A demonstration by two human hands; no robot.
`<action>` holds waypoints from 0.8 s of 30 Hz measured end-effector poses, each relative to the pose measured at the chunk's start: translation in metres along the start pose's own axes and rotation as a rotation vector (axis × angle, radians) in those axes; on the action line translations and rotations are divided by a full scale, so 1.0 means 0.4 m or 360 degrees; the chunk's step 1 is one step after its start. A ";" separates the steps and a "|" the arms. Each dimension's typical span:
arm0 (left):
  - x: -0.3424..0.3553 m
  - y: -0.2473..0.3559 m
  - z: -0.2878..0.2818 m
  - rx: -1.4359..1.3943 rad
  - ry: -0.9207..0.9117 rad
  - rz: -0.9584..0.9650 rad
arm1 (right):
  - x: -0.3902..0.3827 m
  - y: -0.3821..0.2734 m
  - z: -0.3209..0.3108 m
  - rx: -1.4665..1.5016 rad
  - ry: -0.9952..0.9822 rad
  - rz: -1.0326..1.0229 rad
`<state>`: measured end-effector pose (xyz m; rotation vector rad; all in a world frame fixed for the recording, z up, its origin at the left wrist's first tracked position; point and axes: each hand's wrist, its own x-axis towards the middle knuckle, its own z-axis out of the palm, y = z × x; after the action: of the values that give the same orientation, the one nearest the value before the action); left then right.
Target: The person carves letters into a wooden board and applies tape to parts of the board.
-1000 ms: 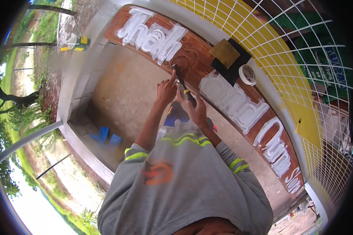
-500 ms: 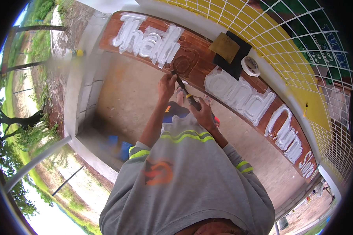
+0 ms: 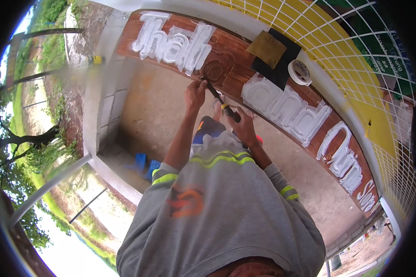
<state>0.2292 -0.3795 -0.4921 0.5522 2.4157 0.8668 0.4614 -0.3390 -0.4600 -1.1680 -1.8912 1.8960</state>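
A long reddish-brown wooden board (image 3: 231, 83) runs across the far side, with white-painted raised letters and an unpainted carved shape (image 3: 218, 67) between the first two words. Close to its near edge, below that shape, I hold a narrow dark hand tool (image 3: 214, 91) with a black-and-yellow handle; a file or a chisel, I cannot tell which. My left hand (image 3: 195, 95) pinches its thin end at the board's edge. The handle lies in my right hand (image 3: 243, 125), fingers wrapped round it. The tool slants from upper left to lower right. Whether its tip touches the wood is unclear.
On the board lie a brown sandpaper sheet (image 3: 266, 48), a black sheet (image 3: 277, 76) and a roll of masking tape (image 3: 300, 72). White wire mesh (image 3: 309, 27) rises behind. Low block wall (image 3: 107, 99) at left; blue objects (image 3: 148, 164) on the concrete floor (image 3: 157, 106).
The view has shifted slightly, so the board and its surroundings sit a little differently. Both hands keep their hold on the tool, which has barely moved against the board.
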 end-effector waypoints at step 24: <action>0.140 -0.002 -0.098 0.0378 -0.0693 0.0553 | -0.055 -0.033 0.284 0.0499 0.0619 0.0322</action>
<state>0.1620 -0.3689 -0.4849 1.1483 2.0587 0.5183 0.3968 -0.4358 -0.4560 -1.5278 -1.2665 1.8081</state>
